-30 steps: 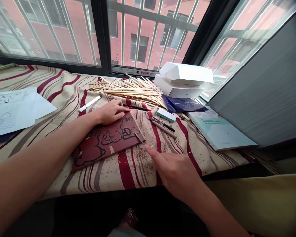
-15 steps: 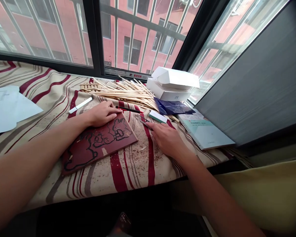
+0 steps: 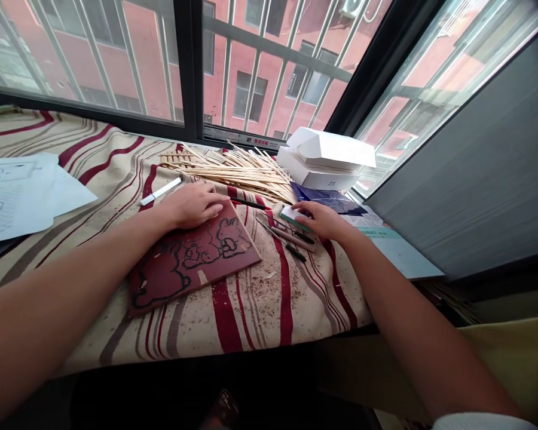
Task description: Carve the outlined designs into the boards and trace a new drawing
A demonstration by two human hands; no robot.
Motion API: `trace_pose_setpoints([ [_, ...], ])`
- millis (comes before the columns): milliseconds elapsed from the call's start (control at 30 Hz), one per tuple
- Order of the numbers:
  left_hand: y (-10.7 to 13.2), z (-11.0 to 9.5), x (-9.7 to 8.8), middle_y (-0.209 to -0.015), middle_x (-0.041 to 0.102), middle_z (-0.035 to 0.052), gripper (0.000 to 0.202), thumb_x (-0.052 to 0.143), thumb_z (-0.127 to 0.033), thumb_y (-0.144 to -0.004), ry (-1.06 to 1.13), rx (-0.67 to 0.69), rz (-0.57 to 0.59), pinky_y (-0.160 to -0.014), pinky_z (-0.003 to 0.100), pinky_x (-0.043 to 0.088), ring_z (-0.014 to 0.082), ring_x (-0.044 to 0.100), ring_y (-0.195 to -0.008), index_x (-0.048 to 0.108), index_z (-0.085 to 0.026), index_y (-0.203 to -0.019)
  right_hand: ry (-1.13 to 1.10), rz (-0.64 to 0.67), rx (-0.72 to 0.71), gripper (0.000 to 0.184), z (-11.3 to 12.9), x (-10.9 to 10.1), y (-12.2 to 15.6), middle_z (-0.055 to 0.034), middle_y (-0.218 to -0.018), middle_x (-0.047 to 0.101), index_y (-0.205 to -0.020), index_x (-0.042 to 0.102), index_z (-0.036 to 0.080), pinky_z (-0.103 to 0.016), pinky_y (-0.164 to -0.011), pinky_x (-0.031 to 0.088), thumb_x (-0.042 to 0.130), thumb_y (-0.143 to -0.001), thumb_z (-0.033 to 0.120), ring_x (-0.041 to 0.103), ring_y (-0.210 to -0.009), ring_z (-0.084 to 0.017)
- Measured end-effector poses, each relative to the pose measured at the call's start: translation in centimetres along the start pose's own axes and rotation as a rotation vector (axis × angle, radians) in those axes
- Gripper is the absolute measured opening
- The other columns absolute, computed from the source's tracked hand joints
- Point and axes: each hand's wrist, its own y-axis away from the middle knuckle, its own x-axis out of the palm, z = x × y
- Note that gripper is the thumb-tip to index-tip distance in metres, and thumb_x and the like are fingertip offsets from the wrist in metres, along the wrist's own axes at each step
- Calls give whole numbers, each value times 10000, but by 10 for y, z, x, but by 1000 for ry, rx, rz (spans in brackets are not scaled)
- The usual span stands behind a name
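Observation:
My left hand (image 3: 195, 206) lies with fingers extended over the upper edge of a dark red carving board (image 3: 161, 292), which has black-outlined animal figures and some pale cut spots. To the right, the fingers of my right hand (image 3: 325, 220) are closed on a small white block with a green side (image 3: 295, 216). Just below that hand, slim carving tools with dark handles (image 3: 295, 252) rest on the cloth; I cannot make out all of them. A black pen with a red end (image 3: 248, 203) lies between my hands.
Wood crumbs dot the striped cloth (image 3: 228, 322). Behind are thin wooden sticks (image 3: 246, 173), a white box (image 3: 327, 176) and dark blue sheets (image 3: 336, 200). A book (image 3: 403, 257) lies right, papers (image 3: 18, 203) left. A white marker (image 3: 160, 191) is near my left hand.
My right hand has left the carving tools, which now lie uncovered on the cloth, and moved up and right onto the white and green block. My left hand stays on the board.

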Motion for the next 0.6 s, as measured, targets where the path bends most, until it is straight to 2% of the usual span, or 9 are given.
trace_pose_setpoints([
  [100, 0, 0, -1, -1135, 678, 136, 579, 325, -448, -982, -13, 1, -9, -955, 430, 469, 289, 618, -1044, 690, -211, -1363, 16, 0, 4, 403, -2, -1, 0, -170, -1257, 709, -1299, 682, 138, -420, -985, 501, 632, -936, 305, 663, -1147, -315],
  [167, 1, 0, -3, -1159, 682, 142, 583, 320, -448, -985, -17, 0, -22, -966, 426, 468, 291, 620, -1063, 704, -195, -1344, 29, -29, 14, 440, 2, -6, 3, -185, -1269, 692, -1353, 650, 134, -460, -1002, 486, 616, -939, 278, 646, -1174, -347],
  [267, 1, -1, -5, -1179, 693, 144, 590, 311, -453, -990, -16, -16, -23, -983, 415, 470, 289, 631, -1085, 717, -181, -1320, 9, -175, 33, 500, 34, -18, 17, -196, -1301, 651, -1474, 539, 143, -487, -979, 486, 520, -998, 297, 637, -1144, -339],
  [300, 1, -1, -5, -1175, 700, 142, 594, 305, -456, -991, -12, -24, -16, -983, 412, 472, 287, 637, -1085, 719, -180, -1315, -56, -250, -12, 481, 53, -20, 25, -177, -1263, 662, -1454, 559, 163, -465, -935, 505, 533, -1002, 327, 648, -1084, -314],
  [333, 1, -1, -5, -1172, 707, 140, 597, 301, -455, -991, -4, -36, -9, -980, 411, 476, 287, 645, -1084, 719, -179, -1315, -140, -270, -116, 464, 76, -22, 34, -154, -1224, 673, -1437, 574, 180, -429, -880, 522, 543, -1006, 347, 653, -1016, -281],
  [400, 2, 0, -4, -1185, 718, 136, 595, 303, -444, -986, 25, -68, -4, -969, 404, 486, 285, 657, -1086, 714, -172, -1318, -228, -244, -373, 412, 125, -19, 53, -124, -1201, 666, -1397, 611, 214, -402, -904, 516, 566, -1008, 342, 617, -1030, -252],
  [467, 3, 1, -2, -1214, 723, 127, 591, 310, -433, -979, 67, -95, -22, -965, 386, 495, 277, 661, -1103, 706, -166, -1328, -170, -189, -567, 414, 165, -9, 64, -119, -1149, 652, -1427, 605, 230, -417, -950, 499, 541, -1027, 314, 569, -1041, -252],
  [533, 4, 3, -1, -1219, 727, 118, 595, 307, -442, -979, 93, -102, -40, -965, 366, 499, 263, 666, -1103, 709, -168, -1323, -120, -174, -664, 413, 180, 4, 64, -131, -1101, 648, -1399, 638, 182, -405, -929, 503, 505, -1045, 349, 543, -967, -240],
  [600, 4, 4, 1, -1194, 731, 112, 600, 300, -460, -982, 97, -101, -47, -961, 358, 502, 255, 673, -1087, 720, -177, -1304, -55, -144, -605, 434, 170, 11, 55, -145, -1111, 642, -1428, 622, 176, -417, -921, 506, 487, -1052, 346, 536, -970, -246],
])
